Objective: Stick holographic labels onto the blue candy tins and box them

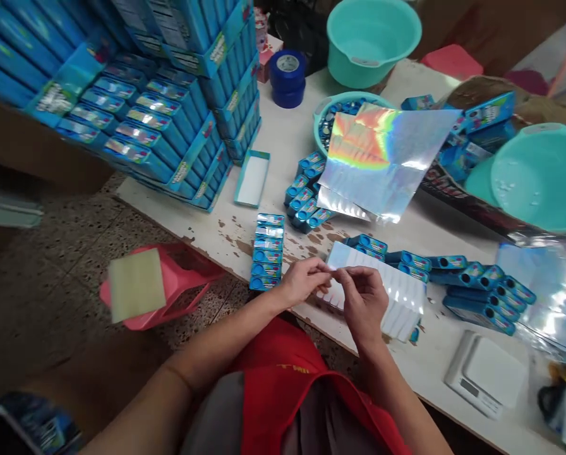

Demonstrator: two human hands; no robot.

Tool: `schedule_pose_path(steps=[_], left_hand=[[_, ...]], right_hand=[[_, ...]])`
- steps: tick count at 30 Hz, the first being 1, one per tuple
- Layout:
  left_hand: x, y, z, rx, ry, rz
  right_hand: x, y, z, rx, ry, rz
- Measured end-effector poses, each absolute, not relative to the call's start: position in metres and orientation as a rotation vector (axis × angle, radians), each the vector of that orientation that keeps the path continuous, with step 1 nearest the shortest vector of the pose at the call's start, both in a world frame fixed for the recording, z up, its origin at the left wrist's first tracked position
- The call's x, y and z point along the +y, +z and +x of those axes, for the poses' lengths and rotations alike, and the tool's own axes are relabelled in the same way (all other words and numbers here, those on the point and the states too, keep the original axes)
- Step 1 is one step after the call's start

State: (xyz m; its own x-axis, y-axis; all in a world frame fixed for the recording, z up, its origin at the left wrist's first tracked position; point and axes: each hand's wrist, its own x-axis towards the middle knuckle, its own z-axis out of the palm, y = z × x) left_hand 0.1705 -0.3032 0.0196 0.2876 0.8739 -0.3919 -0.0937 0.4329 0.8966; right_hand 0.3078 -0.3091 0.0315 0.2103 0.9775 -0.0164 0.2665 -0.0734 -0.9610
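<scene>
My left hand [306, 282] and my right hand [364, 302] meet fingertip to fingertip above the table's front edge. Both are closed in a pinch; anything between the fingertips is too small to make out. Just beneath them lies a row of white, glossy-faced small boxes [403, 297], partly hidden by my right hand. Left of my left hand, a row of small blue boxes [267, 253] with round cut-outs stands on the table. More blue boxes [306, 197] cluster farther back, and others [486, 294] lie to the right.
Stacked blue cartons [169, 145] fill the back left, near an open shallow tray [253, 180]. Silvery sheets [382, 158] overlap a teal basin [318, 123]. A white scale [486, 373] sits right. A red stool [179, 287] stands left of the table [207, 234].
</scene>
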Motion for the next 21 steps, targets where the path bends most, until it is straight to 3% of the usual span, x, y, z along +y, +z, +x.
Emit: schedule_pose_path(steps=[6, 12, 21], left_hand=[[-0.339, -0.001, 0.08, 1.463, 0.665, 0.971], [-0.327, -0.014, 0.025, 1.616, 0.558, 1.248], [-0.319, -0.046, 0.031, 1.773, 0.456, 1.255]], right_hand=[[-0.327, -0.027, 0.235, -1.169, 1.245, -1.622], [-0.32, -0.058, 0.182, -1.291, 1.054, -1.686], [-0.316, -0.078, 0.178, -1.346, 0.849, -1.81]])
